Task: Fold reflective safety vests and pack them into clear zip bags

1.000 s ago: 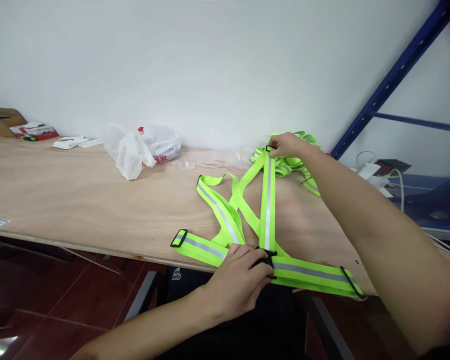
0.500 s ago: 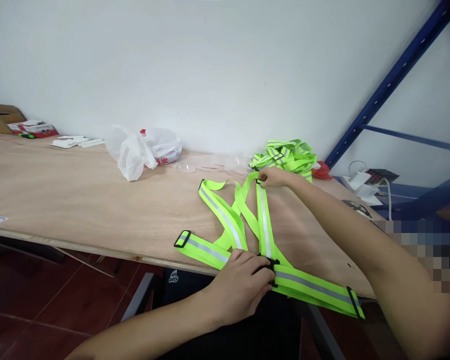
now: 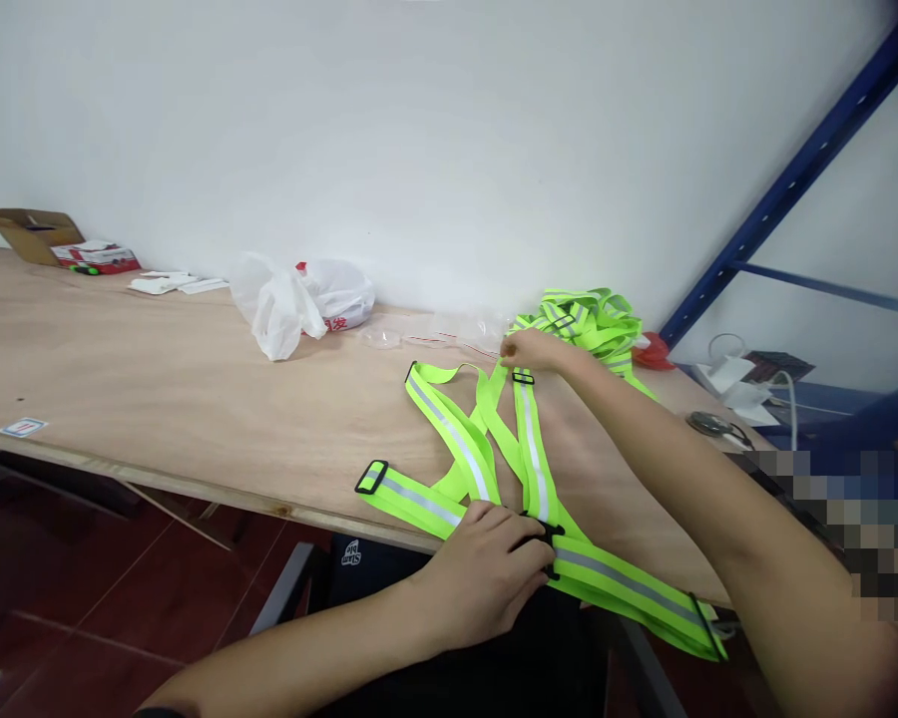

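Note:
A neon-green reflective harness vest (image 3: 449, 429) with grey stripes and black buckles lies spread at the table's front edge, its waist straps hanging partly over. My left hand (image 3: 490, 568) is closed on the vest at its black centre buckle (image 3: 552, 543), which the fingers partly cover. Farther back, my right hand (image 3: 528, 349) pinches the top of a shoulder strap, just behind a black slider (image 3: 523, 378). Behind that hand is a heaped pile of similar green reflective straps (image 3: 595, 319), partly hidden by the forearm.
Clear plastic bags (image 3: 449, 329) lie near the wall, beside a white plastic bag (image 3: 284, 309). White papers (image 3: 176, 283), a red-and-white box (image 3: 97, 257) and a cardboard box (image 3: 34, 234) stand far left. A blue metal frame (image 3: 793, 184) rises at right. A red item (image 3: 653, 351) sits by the pile.
My right hand has shifted slightly left and back along the shoulder strap, uncovering the slider. My left hand keeps its hold at the buckle. The view has turned a little.

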{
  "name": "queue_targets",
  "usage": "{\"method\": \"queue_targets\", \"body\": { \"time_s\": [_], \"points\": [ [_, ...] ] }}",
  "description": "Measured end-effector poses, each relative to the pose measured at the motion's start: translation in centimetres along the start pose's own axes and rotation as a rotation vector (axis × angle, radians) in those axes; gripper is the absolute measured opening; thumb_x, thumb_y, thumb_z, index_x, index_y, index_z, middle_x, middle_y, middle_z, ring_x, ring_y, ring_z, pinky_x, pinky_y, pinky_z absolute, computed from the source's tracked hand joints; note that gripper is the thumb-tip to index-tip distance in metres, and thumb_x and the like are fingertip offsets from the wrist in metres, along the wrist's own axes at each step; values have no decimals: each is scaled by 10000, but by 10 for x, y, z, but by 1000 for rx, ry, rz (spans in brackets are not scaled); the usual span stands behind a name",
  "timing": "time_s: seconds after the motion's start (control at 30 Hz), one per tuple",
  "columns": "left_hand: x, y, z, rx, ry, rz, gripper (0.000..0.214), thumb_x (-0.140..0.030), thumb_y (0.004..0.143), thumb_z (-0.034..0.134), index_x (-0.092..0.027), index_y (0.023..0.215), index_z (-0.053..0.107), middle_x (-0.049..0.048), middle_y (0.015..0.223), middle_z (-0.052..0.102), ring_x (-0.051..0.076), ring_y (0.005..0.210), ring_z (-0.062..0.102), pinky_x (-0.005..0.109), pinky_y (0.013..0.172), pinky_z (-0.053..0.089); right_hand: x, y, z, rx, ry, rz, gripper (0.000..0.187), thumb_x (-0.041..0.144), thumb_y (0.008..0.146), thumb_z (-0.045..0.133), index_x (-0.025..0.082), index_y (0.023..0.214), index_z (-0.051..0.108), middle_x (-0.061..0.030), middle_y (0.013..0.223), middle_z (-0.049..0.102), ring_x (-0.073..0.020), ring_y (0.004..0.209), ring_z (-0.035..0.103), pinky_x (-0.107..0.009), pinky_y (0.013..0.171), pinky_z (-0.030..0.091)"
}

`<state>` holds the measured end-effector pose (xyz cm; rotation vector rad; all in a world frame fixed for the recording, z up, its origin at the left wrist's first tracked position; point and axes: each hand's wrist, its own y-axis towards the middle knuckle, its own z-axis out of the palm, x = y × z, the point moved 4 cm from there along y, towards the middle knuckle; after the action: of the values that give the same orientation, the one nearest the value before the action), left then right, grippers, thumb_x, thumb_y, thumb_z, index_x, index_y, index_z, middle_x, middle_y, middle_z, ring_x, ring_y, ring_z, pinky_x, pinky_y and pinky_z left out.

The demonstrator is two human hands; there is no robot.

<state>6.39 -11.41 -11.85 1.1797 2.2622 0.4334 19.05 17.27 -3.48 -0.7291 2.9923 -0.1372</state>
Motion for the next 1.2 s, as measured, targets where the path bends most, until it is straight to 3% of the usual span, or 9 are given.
{"method": "queue_targets", "body": {
  "time_s": [0.13, 0.2, 0.37, 0.53, 0.63, 0.73, 0.9, 1.0, 1.2],
  "points": [
    [-1, 1, -1, 24, 30, -7, 141, -249, 1019, 494, -197, 1110, 588, 55, 1190, 676, 192, 1027, 609, 347, 855, 384, 55, 13, -21, -150, 47, -88, 259, 373, 913, 552, 221, 1017, 734, -71, 1067, 752, -205, 886, 661, -262, 691, 428],
    [-1, 1, -1, 32, 49, -4, 149, -259, 1021, 490, -195, 1105, 595, 61, 1183, 677, 191, 999, 608, 345, 845, 387, 89, 21, -24, -159, 30, -156, 297, 405, 935, 531, 217, 1060, 725, -79, 1116, 745, -211, 926, 668, -262, 711, 439],
    [-1, 0, 3, 33, 105, 24, 174, -244, 1017, 472, -185, 1121, 599, 79, 1212, 663, 206, 1014, 592, 352, 865, 393, 163, 44, -10, 0, -92, -285, 393, 477, 883, 609, 186, 1124, 716, -119, 1131, 740, -244, 892, 691, -290, 694, 463],
    [1, -2, 7, 72, 124, 63, 253, -198, 955, 519, -165, 1197, 581, 109, 1299, 623, 235, 1092, 565, 383, 926, 397, 194, 58, -2, 130, -179, -304, 235, 246, 724, 765, 164, 944, 760, -101, 999, 763, -237, 787, 684, -300, 647, 470],
    [1, -3, 8, 83, 123, 70, 266, -195, 946, 518, -165, 1204, 576, 110, 1314, 615, 239, 1101, 560, 381, 940, 397, 190, 60, -9, 168, -208, -327, 234, 213, 664, 814, 169, 887, 757, -58, 886, 757, -222, 749, 671, -292, 637, 456],
    [1, -3, 6, 93, 129, 66, 264, -191, 938, 529, -165, 1197, 578, 115, 1309, 610, 235, 1099, 559, 371, 941, 399, 175, 55, -25, 143, -219, -350, 295, 244, 694, 813, 175, 971, 740, -55, 913, 750, -212, 768, 663, -285, 643, 436],
    [0, -2, 3, 95, 133, 70, 250, -167, 928, 543, -169, 1175, 579, 104, 1284, 619, 224, 1095, 566, 352, 937, 392, 131, 31, -67, -88, -443, -326, 206, 204, 810, 695, 164, 1011, 711, -129, 1017, 710, -235, 856, 646, -290, 651, 379],
    [-1, -2, 3, 72, 117, 68, 267, -150, 920, 541, -173, 1184, 571, 100, 1291, 625, 224, 1104, 566, 376, 971, 374, 99, 9, -87, -178, -583, -304, 225, 154, 855, 584, 153, 1063, 670, -145, 1084, 677, -220, 806, 639, -296, 626, 336],
    [-2, -3, 5, 48, 111, 27, 311, -111, 890, 552, -197, 1189, 555, 84, 1312, 626, 218, 1131, 566, 427, 1022, 324, 49, -21, -85, -175, -647, -210, 245, 136, 886, 478, 129, 1070, 639, -164, 1062, 652, -212, 699, 624, -334, 599, 308]
  ]
}}
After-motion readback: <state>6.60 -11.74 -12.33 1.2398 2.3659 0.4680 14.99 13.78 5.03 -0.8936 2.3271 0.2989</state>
